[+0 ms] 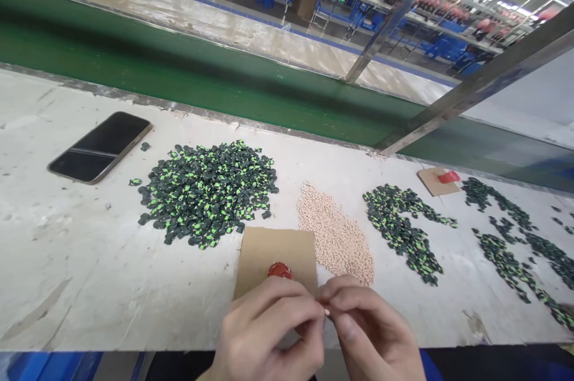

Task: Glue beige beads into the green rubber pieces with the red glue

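My left hand [273, 327] and my right hand [368, 327] meet at the table's front edge, fingers pinched together. A tiny pale bead [327, 312] shows between the fingertips; whatever else they grip is hidden. Just beyond my left hand lies a cardboard square [260, 249] with a small round red container [280, 270] on it, partly covered by my fingers. Past my right hand spreads a pile of small pale pink beads [334, 231]. To the left is a heap of small dark pieces with bright green marks [210, 189].
A phone [101, 148] lies at the far left. More dark-and-green pieces [403, 225] sit to the right, near another cardboard piece [437, 182] with a red item [448, 177]. Behind the white table [179, 297] runs a green belt [224, 70], and a metal post [475, 88] rises at the right.
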`<state>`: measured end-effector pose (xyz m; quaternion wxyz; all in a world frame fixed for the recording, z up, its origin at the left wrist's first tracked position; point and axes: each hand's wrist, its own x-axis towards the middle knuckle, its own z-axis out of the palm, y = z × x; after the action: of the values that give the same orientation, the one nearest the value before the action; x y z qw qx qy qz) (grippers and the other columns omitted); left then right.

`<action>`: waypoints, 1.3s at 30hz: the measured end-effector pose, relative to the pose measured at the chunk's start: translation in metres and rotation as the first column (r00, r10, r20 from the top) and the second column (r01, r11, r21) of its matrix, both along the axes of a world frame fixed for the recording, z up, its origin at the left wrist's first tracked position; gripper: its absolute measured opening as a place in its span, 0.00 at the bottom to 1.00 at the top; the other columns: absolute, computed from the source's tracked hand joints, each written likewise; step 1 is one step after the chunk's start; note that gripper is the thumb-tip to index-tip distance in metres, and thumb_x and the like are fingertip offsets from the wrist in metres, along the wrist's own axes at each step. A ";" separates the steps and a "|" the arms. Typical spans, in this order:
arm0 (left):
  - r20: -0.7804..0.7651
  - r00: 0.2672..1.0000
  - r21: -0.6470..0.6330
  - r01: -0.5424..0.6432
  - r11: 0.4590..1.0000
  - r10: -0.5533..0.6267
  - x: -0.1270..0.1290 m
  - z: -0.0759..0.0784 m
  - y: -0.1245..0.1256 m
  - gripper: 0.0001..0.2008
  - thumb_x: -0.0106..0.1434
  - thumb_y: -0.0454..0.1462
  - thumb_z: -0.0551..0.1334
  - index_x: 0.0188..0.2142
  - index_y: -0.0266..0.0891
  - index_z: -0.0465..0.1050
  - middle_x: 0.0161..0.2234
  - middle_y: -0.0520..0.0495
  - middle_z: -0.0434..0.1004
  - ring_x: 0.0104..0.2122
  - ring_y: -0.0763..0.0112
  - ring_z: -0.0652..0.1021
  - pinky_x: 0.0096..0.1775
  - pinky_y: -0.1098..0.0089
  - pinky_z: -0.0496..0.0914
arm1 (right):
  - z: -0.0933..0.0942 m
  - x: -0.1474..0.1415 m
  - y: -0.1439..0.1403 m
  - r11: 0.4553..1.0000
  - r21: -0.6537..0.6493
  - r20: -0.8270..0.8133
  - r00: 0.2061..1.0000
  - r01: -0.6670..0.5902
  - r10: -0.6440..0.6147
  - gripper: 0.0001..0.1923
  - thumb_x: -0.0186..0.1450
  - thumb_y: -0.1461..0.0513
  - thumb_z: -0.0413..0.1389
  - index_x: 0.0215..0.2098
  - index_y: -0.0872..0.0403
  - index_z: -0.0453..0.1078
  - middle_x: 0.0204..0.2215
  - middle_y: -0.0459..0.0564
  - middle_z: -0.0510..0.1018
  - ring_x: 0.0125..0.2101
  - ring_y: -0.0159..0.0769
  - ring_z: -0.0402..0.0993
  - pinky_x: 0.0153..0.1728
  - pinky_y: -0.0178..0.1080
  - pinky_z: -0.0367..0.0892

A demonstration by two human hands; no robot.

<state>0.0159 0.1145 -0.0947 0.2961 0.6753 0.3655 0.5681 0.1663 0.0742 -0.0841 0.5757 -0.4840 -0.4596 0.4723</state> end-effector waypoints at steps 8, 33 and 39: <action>-0.164 0.981 0.085 0.118 0.989 -0.103 -0.019 -0.002 -0.004 0.12 0.62 0.21 0.63 0.39 0.36 0.76 0.32 0.48 0.82 0.28 0.74 0.82 0.37 0.79 0.79 | 0.003 -0.012 -0.007 0.999 -0.049 0.064 0.998 0.007 -0.004 0.06 0.70 0.64 0.62 0.39 0.45 0.79 0.34 0.48 0.80 0.35 0.34 0.80 0.36 0.31 0.78; -0.139 0.987 -0.337 0.034 0.941 -0.085 -0.053 -0.028 -0.005 0.11 0.68 0.24 0.60 0.42 0.39 0.77 0.37 0.50 0.82 0.34 0.77 0.82 0.39 0.82 0.75 | -0.029 -0.009 0.001 0.989 0.133 0.758 0.650 -0.067 -0.058 0.15 0.69 0.74 0.54 0.45 0.48 0.71 0.39 0.50 0.78 0.40 0.39 0.77 0.39 0.39 0.75; -0.120 0.990 -0.340 0.027 0.940 -0.072 -0.053 -0.028 -0.006 0.11 0.67 0.24 0.61 0.41 0.39 0.77 0.36 0.50 0.82 0.32 0.78 0.82 0.37 0.83 0.76 | -0.029 -0.009 0.002 0.989 0.129 0.754 0.655 -0.074 -0.049 0.15 0.69 0.74 0.54 0.45 0.48 0.72 0.39 0.51 0.78 0.40 0.39 0.78 0.38 0.40 0.76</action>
<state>-0.0372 0.1088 -0.1229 0.3969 0.6594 0.4589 0.4440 0.1570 0.0761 -0.1129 0.3641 -0.5887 -0.6942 0.1971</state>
